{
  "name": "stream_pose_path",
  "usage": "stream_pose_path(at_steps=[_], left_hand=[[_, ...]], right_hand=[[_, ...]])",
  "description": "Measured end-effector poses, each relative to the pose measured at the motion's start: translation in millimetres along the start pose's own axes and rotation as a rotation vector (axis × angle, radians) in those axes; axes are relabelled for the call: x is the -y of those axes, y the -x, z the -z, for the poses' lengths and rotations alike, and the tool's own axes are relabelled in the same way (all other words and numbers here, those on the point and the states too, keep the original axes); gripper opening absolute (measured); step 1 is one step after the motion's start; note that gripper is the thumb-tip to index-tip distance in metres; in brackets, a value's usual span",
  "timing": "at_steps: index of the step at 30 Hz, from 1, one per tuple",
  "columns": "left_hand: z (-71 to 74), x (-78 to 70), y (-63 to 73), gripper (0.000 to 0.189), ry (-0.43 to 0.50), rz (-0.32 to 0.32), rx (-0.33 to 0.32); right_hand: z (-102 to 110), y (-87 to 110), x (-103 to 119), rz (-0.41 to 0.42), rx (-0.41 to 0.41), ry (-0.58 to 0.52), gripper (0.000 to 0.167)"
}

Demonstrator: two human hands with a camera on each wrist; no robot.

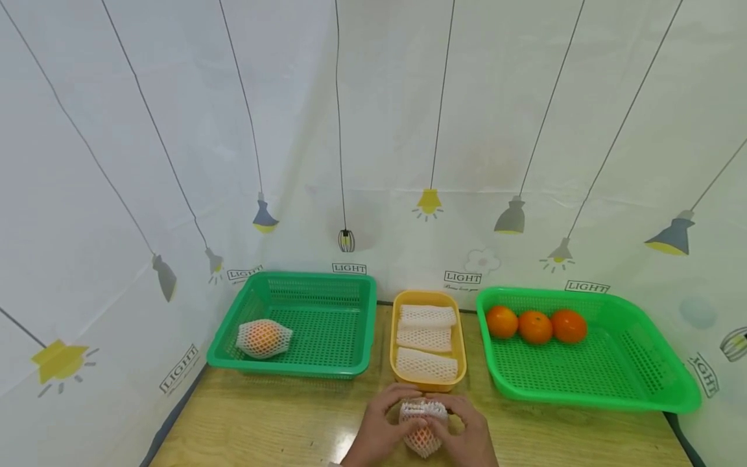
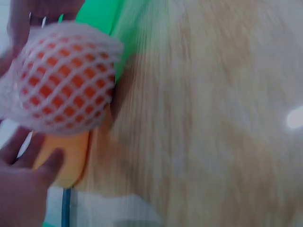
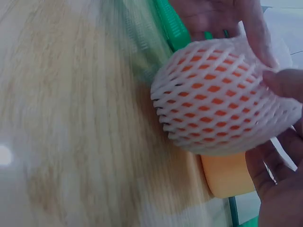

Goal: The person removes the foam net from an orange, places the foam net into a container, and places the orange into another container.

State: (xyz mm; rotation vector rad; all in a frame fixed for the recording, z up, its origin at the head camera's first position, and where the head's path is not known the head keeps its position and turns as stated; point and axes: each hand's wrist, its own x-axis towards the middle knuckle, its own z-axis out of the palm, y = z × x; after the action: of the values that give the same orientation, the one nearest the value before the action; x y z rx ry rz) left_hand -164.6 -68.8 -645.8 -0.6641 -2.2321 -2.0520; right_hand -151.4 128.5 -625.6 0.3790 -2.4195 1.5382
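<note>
Item held: one netted orange fruit [image 1: 423, 436], at the near edge of the scene, between the two hands; white foam net sleeve all round it, ruffled end to the far side, rounded end to the near side.

Grip: left hand [image 1: 378, 428] at the fruit's left, right hand [image 1: 469, 433] at its right; both grip the sleeve, thumbs on top close together near the ruffled end, fingers bent round the far side. Backs of both hands turned upward, wrists entering from the near edge. Other fingers spread below the thumbs in the wrist views.

Just beyond the hands: yellow tray [image 1: 398, 373], holding three foam sleeves [image 1: 428, 316], laid crosswise in a row from near to far.

Far left: dark green basket [image 1: 292, 371], one wrapped fruit [image 1: 264, 338] in its left part.

Far right: bright green basket [image 1: 589, 397], three bare oranges [image 1: 535, 327] side by side toward its far left corner.

Support: wood-grain table [image 1: 280, 415].
</note>
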Motion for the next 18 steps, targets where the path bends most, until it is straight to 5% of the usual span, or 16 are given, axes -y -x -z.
stream_pose_path(at_steps=[7, 15, 18], left_hand=[[4.8, 3.0, 5.2, 0.052, 0.147, 0.013, 0.125], [4.0, -2.8, 5.4, 0.04, 0.057, 0.139, 0.029], [2.7, -7.0, 4.1, 0.034, 0.003, 0.149, -0.02]], right_hand=[[4.4, 4.1, -6.2, -0.08, 0.16, -0.054, 0.041], [4.6, 3.0, -3.9, -0.174, 0.156, -0.111, 0.031], [3.4, 1.7, -1.7, -0.151, 0.118, -0.126, 0.027]])
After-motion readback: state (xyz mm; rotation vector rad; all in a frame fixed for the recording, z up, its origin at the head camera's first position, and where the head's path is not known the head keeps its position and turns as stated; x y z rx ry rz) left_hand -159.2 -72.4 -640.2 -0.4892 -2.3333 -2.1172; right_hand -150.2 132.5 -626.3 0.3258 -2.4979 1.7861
